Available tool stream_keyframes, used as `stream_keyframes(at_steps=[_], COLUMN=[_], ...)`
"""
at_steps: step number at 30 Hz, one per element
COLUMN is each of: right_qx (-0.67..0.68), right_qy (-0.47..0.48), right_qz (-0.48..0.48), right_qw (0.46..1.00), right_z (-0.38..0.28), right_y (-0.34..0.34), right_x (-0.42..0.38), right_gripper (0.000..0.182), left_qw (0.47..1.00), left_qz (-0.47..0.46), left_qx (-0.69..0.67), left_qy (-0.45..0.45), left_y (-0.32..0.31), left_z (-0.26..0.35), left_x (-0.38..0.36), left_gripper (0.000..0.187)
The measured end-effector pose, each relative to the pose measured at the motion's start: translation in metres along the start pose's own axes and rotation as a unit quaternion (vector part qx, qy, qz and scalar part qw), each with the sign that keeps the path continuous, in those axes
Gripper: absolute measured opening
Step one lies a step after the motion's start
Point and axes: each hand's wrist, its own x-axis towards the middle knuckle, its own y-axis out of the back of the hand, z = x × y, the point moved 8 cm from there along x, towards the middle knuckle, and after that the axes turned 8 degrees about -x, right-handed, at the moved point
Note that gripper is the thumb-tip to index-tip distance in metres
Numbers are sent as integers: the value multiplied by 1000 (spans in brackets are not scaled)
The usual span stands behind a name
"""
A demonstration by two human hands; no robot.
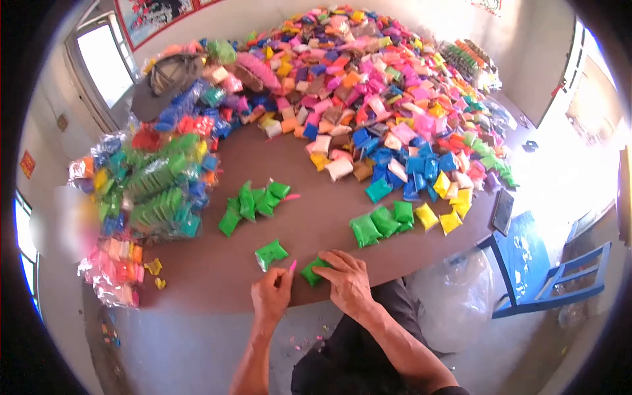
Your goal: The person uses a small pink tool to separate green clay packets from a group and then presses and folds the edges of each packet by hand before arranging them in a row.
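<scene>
Resting at the near edge of the brown table (309, 217), both hands work one green packet (311, 271): the right hand (347, 280) lies flat over it with fingers spread, pressing it to the tabletop, while the left hand (271, 294) is curled, pinching a small pink stick (292, 266) between thumb and fingertips just beside the packet's left end. Green packet: mostly covered by the right hand, so its long axis cannot be told for certain; the exposed part lies flat. Pink stick: tilted, tip pointing up and away from the person. Second green packet (270, 252): loose, just left of the hands, long axis roughly along the near edge. Cluster of green packets (253, 201): mid-table, left of centre, with another pink stick (292, 196) at its right side. Further group of green packets (382, 220) with yellow packets (440, 217): right of centre. Heap of mixed coloured packets (375, 85): fills the far half and the far right corner. Clear bags holding bundled packets (145, 191): stacked at the left edge, contents green, blue, orange and pink. Clear plastic bag (454, 296): hanging below the near edge at right, contents not discernible. Blue chair (526, 263): beside the right edge. Nothing lies between the hands and the loose packets.
</scene>
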Motion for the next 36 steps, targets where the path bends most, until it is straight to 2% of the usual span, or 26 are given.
stream_keyframes(at_steps=[3,6,9,13,17,20,23,26,30,36], right_qx=[25,34,112,31,20,23,8,3,-2,7], right_qy=[21,55,11,-13,11,30,36,50,62,66], right_qz=[-6,-33,7,122,110,99,107,121,110,97], right_qw=[999,997,994,992,994,994,994,991,992,993], right_z=[4,10,15,-7,-31,-35,-30,-26,-23,-22], right_y=[-4,-12,-4,22,19,18,10,9,7,8], right_x=[9,18,20,2,-15,-13,-15,-15,-17,-15], right_gripper=[38,36,34,30,40,38,35,29,24,21], left_qw=[999,999,999,999,999,997,994,984,966,977], left_qz=[-27,-3,10,7,0,-29,-93,-120,-209,-161], left_qx=[21,-33,-39,-35,-34,-65,-14,14,58,69], left_qy=[5,9,17,31,20,19,-62,-134,-143,-125], left_y=[-2,0,1,1,5,2,-5,-19,-36,-34], left_z=[-8,-5,-4,-3,4,12,53,70,69,40], left_x=[0,-1,-3,-3,-1,3,15,28,36,52], left_gripper=[19,19,20,20,18,16,12,10,9,11])
